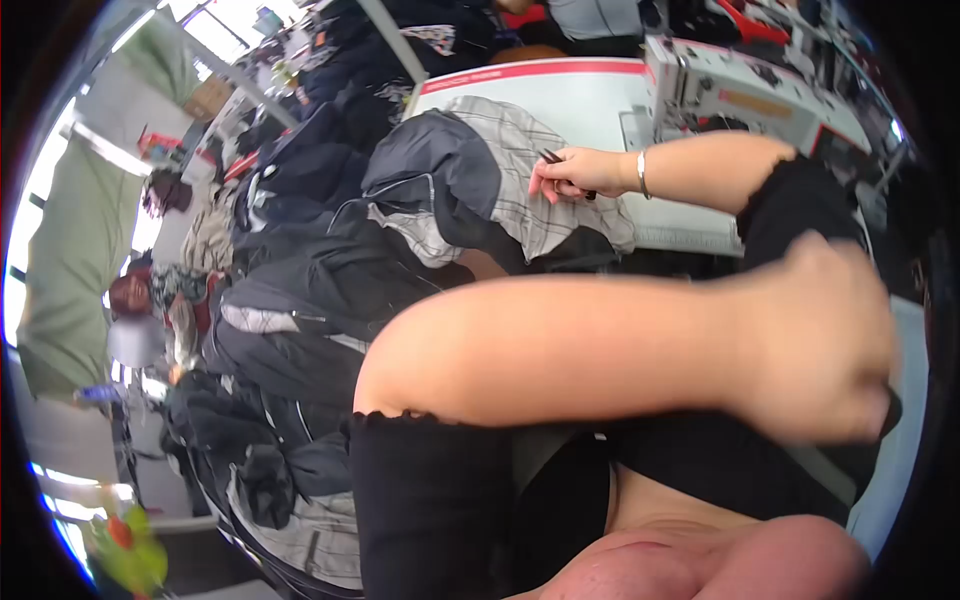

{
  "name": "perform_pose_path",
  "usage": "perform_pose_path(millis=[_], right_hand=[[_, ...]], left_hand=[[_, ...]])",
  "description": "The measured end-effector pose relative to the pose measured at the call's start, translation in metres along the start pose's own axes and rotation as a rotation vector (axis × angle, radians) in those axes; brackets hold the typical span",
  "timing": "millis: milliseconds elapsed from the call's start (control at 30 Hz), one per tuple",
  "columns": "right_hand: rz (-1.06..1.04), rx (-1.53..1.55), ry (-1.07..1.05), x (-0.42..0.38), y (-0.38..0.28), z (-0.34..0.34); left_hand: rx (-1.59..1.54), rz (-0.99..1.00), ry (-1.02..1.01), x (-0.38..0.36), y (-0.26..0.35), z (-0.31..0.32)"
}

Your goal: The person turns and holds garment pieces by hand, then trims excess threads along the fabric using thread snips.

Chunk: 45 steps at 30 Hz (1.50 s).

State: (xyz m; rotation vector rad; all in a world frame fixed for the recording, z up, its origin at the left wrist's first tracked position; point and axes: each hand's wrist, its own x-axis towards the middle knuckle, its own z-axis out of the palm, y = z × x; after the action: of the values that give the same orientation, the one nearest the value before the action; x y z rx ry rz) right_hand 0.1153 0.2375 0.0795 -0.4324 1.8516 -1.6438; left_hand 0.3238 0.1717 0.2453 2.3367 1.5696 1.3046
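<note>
My right hand point(566, 174), with a silver bracelet at the wrist, is closed around a slim black pointed tool point(550, 157) that looks like thread snips or tweezers. It rests over the plaid lining of a dark garment point(440, 150) spread on the white sewing table point(600, 90). My left forearm crosses in front of me to the right. At its end my left hand point(825, 340) is curled into a fist, smeared by motion. Something dark shows at its lower edge; what it holds, if anything, I cannot make out.
A white sewing machine point(750, 95) stands on the table at the back right. Dark garments point(310, 260) lie heaped to the left, with more below point(300, 500). Another person point(130, 295) is at the far left, and part of someone point(595, 18) shows beyond the table.
</note>
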Motion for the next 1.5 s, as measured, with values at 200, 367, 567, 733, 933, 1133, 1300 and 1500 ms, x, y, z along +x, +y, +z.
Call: perform_pose_path(millis=[200, 367, 567, 733, 933, 1133, 1300, 1500], right_hand=[[-0.392, 0.051, 0.031, -0.069, 0.054, 0.055], [-0.080, 0.169, 0.003, -0.122, 0.179, 0.077], [-0.465, -0.056, -0.179, -0.042, 0.171, 0.118], [-0.129, 0.020, 0.064, 0.021, 0.153, 0.127], [-0.226, -0.353, -0.343, -0.146, 0.132, 0.094], [-0.138, 0.094, 0.071, -0.193, 0.244, 0.072], [-0.118, 0.039, 0.224, -0.205, 0.235, 0.078], [-0.181, 0.142, 0.430, -0.206, 0.257, 0.080]], left_hand=[[-0.823, -0.166, -0.185, -0.204, 0.013, 0.001], [-1.018, -0.921, 1.261, -0.392, 0.016, 0.105], [-0.397, -1.304, 1.304, -0.446, -0.086, 0.131], [-0.149, -1.479, 0.897, -0.367, -0.069, 0.076], [-0.505, -1.343, 0.814, -0.302, 0.121, 0.169], [-1.203, -1.020, 1.553, -0.376, 0.070, 0.200], [-1.017, -1.421, 1.260, -0.355, 0.039, 0.172], [-0.517, -1.632, 0.764, -0.353, -0.014, 0.162]])
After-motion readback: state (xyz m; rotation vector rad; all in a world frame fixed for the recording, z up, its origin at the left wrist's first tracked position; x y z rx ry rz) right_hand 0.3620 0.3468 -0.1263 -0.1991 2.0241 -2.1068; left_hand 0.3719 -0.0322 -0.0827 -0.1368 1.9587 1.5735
